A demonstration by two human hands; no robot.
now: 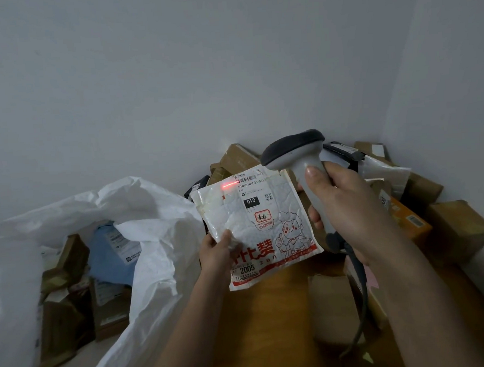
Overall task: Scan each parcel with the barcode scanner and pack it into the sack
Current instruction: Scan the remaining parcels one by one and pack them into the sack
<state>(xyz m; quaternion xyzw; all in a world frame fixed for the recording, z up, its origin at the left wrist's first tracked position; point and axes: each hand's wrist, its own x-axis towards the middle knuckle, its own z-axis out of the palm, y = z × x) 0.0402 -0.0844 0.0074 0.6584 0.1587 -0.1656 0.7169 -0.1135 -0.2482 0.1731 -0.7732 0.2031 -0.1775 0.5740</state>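
Note:
My left hand (215,251) pinches the lower left edge of a white padded mailer (256,225) printed with red lettering and a cartoon figure, holding it up at centre. My right hand (347,205) grips the handle of a grey barcode scanner (295,151) just right of the mailer, its dark head aimed at the mailer's top. A red scan line glows on the mailer's upper left, beside the shipping label's barcode. The white woven sack (141,218) stands open at the left, holding several brown boxes and a blue bag.
A heap of cardboard boxes (459,229) and plastic mailers (387,171) fills the corner behind and to the right of my hands. An orange-brown tabletop (266,323) lies below. The scanner's cable (361,295) hangs down past my right wrist. Grey walls close in behind.

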